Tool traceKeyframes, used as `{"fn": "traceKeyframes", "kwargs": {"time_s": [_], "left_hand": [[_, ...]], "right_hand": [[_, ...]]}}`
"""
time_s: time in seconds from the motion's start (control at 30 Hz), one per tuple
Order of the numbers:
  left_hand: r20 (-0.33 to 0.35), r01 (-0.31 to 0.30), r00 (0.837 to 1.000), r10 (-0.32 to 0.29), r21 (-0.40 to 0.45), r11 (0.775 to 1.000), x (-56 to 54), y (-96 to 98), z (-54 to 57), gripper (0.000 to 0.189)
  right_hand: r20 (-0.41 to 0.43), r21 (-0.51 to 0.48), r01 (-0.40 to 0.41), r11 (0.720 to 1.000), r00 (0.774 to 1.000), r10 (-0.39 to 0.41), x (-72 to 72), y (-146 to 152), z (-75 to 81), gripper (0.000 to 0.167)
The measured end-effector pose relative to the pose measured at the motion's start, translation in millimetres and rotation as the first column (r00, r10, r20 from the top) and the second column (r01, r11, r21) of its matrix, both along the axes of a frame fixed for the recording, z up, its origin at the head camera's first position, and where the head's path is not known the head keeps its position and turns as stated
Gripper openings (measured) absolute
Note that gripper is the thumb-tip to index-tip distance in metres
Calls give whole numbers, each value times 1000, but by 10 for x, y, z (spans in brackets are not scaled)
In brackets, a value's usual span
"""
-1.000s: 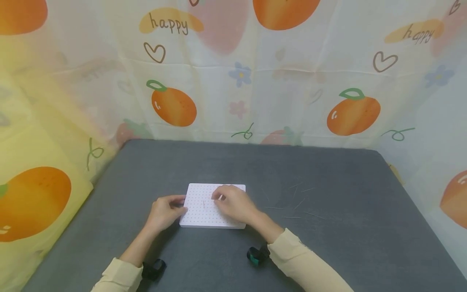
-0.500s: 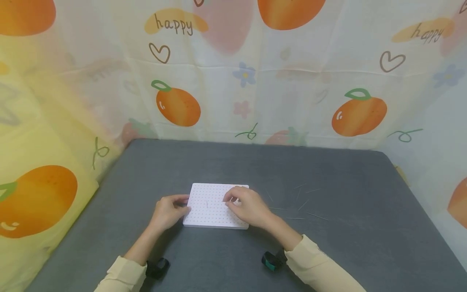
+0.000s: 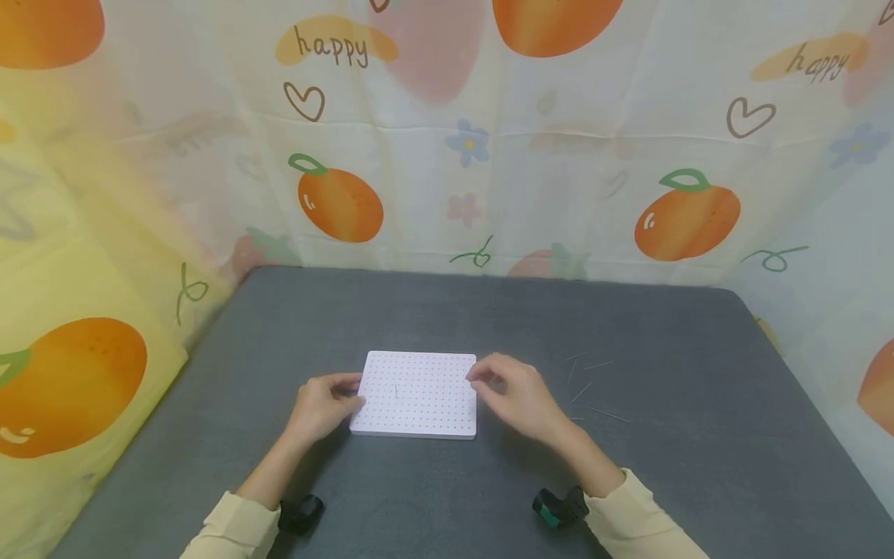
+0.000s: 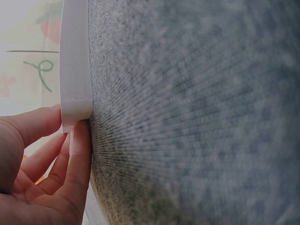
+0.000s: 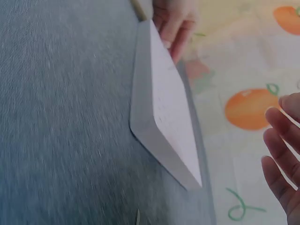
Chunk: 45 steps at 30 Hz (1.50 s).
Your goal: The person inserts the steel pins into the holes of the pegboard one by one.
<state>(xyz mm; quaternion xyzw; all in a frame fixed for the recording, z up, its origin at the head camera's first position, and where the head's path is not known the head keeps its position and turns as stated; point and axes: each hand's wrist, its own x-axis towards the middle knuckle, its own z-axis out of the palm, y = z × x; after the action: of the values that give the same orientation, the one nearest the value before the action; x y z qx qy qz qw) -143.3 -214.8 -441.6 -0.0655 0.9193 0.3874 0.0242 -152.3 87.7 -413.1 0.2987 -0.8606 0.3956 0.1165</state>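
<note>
The white pegboard (image 3: 415,394) lies flat near the middle of the grey table (image 3: 663,481), its dotted face up, with one thin pin (image 3: 396,390) standing in it left of centre. The left hand (image 3: 323,405) grips the board's left edge, thumb and fingertips pinching the side; the left wrist view shows the fingers (image 4: 77,164) pressed right against the board's thick white rim, which looks like a way to keep the light slab from sliding on the cloth. The right hand (image 3: 520,396) hovers just off the board's right edge, fingers loosely bent and holding nothing that I can make out; in the right wrist view its fingertips (image 5: 281,154) hang clear of the board. Beyond it, to the right, a scatter of loose pins (image 3: 585,388) lies on the table, within easy reach of that free hand. A fruit-printed curtain (image 3: 447,132) hangs behind the table.
</note>
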Motion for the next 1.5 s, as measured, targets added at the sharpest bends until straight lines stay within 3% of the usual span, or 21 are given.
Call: {"fn": "traceKeyframes", "kwargs": {"time_s": [0.33, 0.67, 1.1, 1.5], "left_hand": [[5, 3, 1000, -3, -2, 1000, -2, -3, -7, 40], [4, 13, 1000, -13, 6, 1000, -9, 0, -18, 40], [3, -2, 1000, 2, -15, 1000, -23, -11, -49, 41], [1, -2, 1000, 2, -10, 1000, -30, -18, -79, 41]], "right_hand": [[-4, -39, 70, 997, 998, -70, 11, 421, -7, 16], [58, -78, 197, 977, 980, -192, 67, 817, -34, 17], [121, 16, 347, 938, 930, -347, 154, 1221, -199, 16], [178, 113, 403, 908, 891, -417, 228, 1474, -378, 17]]}}
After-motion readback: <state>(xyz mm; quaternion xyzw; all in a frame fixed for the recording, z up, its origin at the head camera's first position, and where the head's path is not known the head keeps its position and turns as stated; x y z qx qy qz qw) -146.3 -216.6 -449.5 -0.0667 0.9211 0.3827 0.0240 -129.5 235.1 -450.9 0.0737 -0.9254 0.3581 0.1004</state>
